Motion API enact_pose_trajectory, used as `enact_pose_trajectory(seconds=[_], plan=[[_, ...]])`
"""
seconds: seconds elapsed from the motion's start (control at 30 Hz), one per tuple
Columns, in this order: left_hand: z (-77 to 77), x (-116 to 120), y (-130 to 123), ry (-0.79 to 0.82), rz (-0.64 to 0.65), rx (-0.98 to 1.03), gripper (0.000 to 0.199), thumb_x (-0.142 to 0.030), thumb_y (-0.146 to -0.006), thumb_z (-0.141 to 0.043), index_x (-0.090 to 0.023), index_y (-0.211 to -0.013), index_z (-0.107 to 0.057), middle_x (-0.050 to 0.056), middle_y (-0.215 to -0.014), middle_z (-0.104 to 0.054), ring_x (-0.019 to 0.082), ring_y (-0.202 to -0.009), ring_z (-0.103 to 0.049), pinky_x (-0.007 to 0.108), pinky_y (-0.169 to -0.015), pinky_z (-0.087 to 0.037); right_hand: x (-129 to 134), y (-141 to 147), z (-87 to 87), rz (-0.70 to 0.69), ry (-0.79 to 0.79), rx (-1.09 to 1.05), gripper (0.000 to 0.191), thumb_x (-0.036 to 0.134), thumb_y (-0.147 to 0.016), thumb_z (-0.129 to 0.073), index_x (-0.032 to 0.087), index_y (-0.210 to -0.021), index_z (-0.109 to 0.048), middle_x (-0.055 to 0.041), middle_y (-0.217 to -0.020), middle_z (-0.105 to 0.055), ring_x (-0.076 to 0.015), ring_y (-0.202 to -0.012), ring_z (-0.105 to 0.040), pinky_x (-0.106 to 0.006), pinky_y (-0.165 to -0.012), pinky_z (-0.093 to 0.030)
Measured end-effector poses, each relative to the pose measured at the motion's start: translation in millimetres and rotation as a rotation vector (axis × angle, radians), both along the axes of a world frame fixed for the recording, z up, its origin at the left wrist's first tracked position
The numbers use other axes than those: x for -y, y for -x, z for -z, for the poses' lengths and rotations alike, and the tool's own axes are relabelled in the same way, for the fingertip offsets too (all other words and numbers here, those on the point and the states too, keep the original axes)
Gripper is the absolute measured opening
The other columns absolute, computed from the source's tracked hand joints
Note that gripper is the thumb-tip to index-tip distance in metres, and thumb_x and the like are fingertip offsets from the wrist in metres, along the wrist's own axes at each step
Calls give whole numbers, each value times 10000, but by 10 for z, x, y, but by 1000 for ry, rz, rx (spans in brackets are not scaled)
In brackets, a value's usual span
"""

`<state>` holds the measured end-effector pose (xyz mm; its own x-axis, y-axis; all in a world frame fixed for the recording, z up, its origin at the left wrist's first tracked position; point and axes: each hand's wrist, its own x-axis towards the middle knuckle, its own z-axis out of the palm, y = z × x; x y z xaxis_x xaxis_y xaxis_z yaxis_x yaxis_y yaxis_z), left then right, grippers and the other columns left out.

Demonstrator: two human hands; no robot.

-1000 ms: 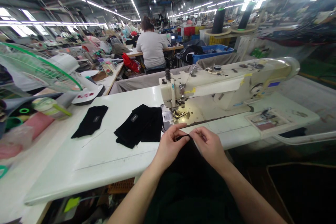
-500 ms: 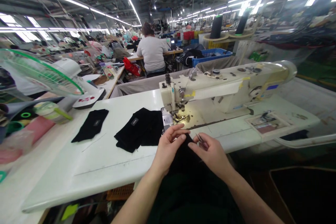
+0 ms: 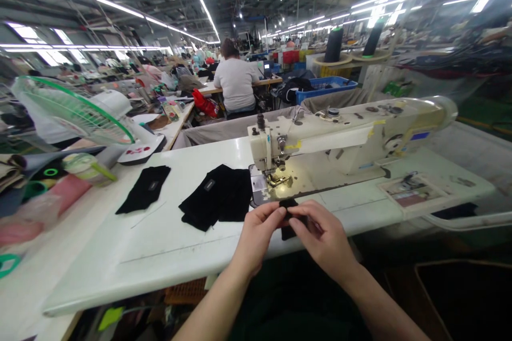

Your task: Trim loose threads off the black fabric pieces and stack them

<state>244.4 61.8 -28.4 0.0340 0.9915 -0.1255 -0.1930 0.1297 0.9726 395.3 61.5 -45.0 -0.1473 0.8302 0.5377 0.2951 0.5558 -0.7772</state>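
Note:
A small piece of black fabric [image 3: 288, 203] is held up in front of the sewing machine [image 3: 348, 121], over the table's front edge. My left hand [image 3: 254, 237] pinches it between thumb and fingers. From the other side, my right hand [image 3: 330, 240] grips the same piece, its fingers curled; whether a tool is tucked in that palm, I cannot tell. Left of the needle area lies a pile of black fabric pieces [image 3: 212, 200] with a small label on top. Farther left, another labelled black stack [image 3: 144, 189] rests beside a loose thread.
A green-rimmed fan [image 3: 76, 109] stands at the left, near rolls and bags. Recessed in the tabletop at the right is a small parts tray [image 3: 414, 192]. Thread cones [image 3: 333, 45] rise behind the machine. A person in a light shirt [image 3: 236, 84] sits ahead, by a blue basket [image 3: 326, 87].
Both hands have closed in on the fabric, and its edge now sits between their fingertips. The slim metal tool seen in my right hand no longer shows. The view has shifted slightly.

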Motion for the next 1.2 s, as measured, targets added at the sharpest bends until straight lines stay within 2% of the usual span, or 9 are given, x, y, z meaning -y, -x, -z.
enact_pose_trajectory(seconds=[0.13, 0.27, 0.43, 0.53, 0.67, 0.83, 0.93, 1.07, 1.2], plan=[[35, -8, 18, -71, 45, -124, 216, -358, -801, -699, -177, -877, -789, 48, -830, -741, 208, -814, -647, 311, -806, -500, -49, -41, 20, 115, -138, 108, 143, 219, -935, -572, 247, -1022, -681, -61, -992, -673, -194, -896, -664, -306, -780, -540], [19, 8, 25, -245, 89, -433, 212, -256, -862, -578, -199, -859, -782, 38, -806, -730, 213, -803, -639, 285, -749, -466, -89, -72, 40, 88, -219, 377, 173, 186, -937, -536, 235, -1040, -667, -59, -1020, -680, -173, -824, -664, -262, -687, -494], [7, 44, 34, -376, 147, -693, 221, -172, -854, -537, -219, -828, -752, 54, -831, -730, 218, -782, -634, 283, -736, -437, -104, -80, 16, 93, -175, 497, 103, 153, -856, -538, 209, -815, -615, -27, -819, -641, -141, -661, -585, -237, -564, -392], [11, 43, 41, -326, 184, -651, 216, -204, -863, -535, -217, -792, -739, 47, -795, -713, 213, -765, -617, 279, -720, -426, -124, -62, 8, 78, -116, 404, 76, 158, -802, -542, 207, -761, -584, -18, -788, -612, -139, -658, -560, -236, -577, -396], [12, 18, 79, -146, 194, -428, 232, -308, -858, -571, -182, -703, -689, 8, -649, -602, 153, -633, -504, 247, -604, -374, -173, -56, 12, 14, 248, 17, 87, 223, -794, -524, 213, -709, -539, 21, -674, -529, -123, -595, -492, -230, -550, -406], [8, -10, 139, 160, 129, -35, 212, -367, -756, -715, -159, -759, -670, -19, -651, -564, 95, -578, -457, 204, -558, -341, -253, -144, 48, -48, 562, -490, 153, 354, -824, -571, 216, -781, -520, 108, -524, -285, -70, -421, -222, -201, -392, -203], [-3, -27, 148, 238, 69, 68, 230, -353, -707, -764, -159, -777, -662, -19, -670, -579, 89, -580, -478, 195, -550, -339, -259, -193, 38, 3, 483, -556, 172, 374, -878, -551, 211, -825, -555, 114, -512, -255, -72, -417, -194, -203, -397, -189], [-2, -43, 129, 239, 70, 74, 245, -361, -704, -765, -155, -768, -648, -19, -651, -572, 95, -576, -485, 199, -540, -333, -200, -161, -13, 43, 172, -180, 187, 364, -912, -589, 210, -817, -633, -4, -745, -590, -120, -602, -487, -238, -550, -394], [4, -32, 105, 145, 100, 12, 265, -391, -731, -750, -153, -740, -634, -14, -656, -577, 105, -615, -491, 203, -580, -355, -158, -54, -8, -38, 80, 1, 141, 341, -913, -608, 220, -876, -671, -41, -919, -669, -184, -850, -609, -283, -748, -466]])
